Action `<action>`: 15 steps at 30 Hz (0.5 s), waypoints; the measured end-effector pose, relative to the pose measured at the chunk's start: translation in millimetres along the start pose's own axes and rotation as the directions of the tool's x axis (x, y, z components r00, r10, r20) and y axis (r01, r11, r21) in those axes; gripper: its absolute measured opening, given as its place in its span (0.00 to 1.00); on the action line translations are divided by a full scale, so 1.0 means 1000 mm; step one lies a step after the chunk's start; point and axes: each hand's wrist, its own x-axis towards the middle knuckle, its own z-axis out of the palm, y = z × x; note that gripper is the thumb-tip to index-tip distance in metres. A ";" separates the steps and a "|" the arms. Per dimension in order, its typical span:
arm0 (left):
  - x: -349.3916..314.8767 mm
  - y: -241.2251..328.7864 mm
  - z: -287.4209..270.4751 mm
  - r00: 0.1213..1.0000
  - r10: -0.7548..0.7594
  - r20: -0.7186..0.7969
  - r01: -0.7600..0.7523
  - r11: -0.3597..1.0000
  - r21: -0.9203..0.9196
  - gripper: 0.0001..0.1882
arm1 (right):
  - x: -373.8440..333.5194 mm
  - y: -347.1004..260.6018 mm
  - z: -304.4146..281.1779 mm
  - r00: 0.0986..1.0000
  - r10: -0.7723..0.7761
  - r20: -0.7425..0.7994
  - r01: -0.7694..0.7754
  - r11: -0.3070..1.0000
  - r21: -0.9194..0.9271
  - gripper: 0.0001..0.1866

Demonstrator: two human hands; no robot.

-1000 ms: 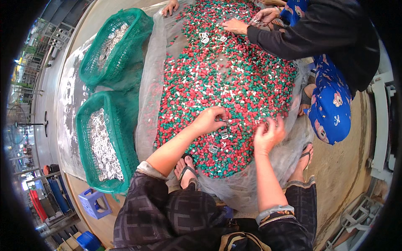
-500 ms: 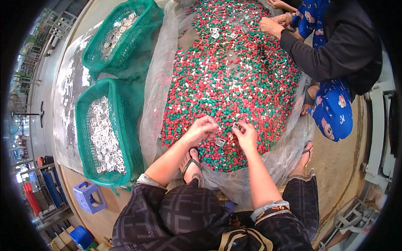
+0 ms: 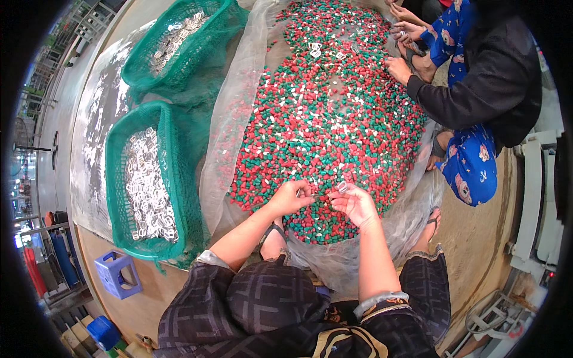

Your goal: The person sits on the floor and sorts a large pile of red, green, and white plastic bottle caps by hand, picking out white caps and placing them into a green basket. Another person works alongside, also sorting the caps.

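My right hand [image 3: 356, 204], palm partly turned up, grips a small pale slotted buckle [image 3: 342, 187] at its fingertips. Beside it on the left, my left hand [image 3: 290, 198] has its fingers curled closed; what they hold, if anything, is hidden. Both hands hover over the near part of a wide heap of small red, green and white pieces [image 3: 322, 143], many cone-shaped. The heap lies on a sheer whitish mesh sheet [image 3: 230, 113]. A few loose buckles [image 3: 314, 52] rest on its far part.
To the left, a green net-lined basket [image 3: 113, 197] holds many pale buckles; another green basket [image 3: 134, 62] with similar pieces stands beyond it. A purple plastic stool [image 3: 118, 274] is at lower left. A person in a dark sleeve [image 3: 471, 92] reaches into the heap from the right; other hands work farther back.
My right hand has turned its palm upward with the buckle at its fingertips. My left hand has moved slightly down and curled. The buckle that lay between my hands no longer shows there.
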 end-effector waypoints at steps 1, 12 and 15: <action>0.001 0.005 -0.004 0.997 -0.073 0.026 0.076 0.979 -0.189 0.10 | 0.000 0.000 0.007 1.000 0.029 0.003 -0.028 0.999 -0.034 0.13; 0.001 0.031 -0.016 0.997 -0.048 0.064 0.065 0.948 -0.311 0.12 | 0.006 0.008 0.053 0.997 0.058 0.058 -0.046 0.981 -0.186 0.14; 0.001 0.030 -0.022 0.999 0.003 -0.032 -0.012 0.959 -0.285 0.12 | 0.009 0.010 0.056 0.990 0.070 0.126 -0.032 0.959 -0.282 0.13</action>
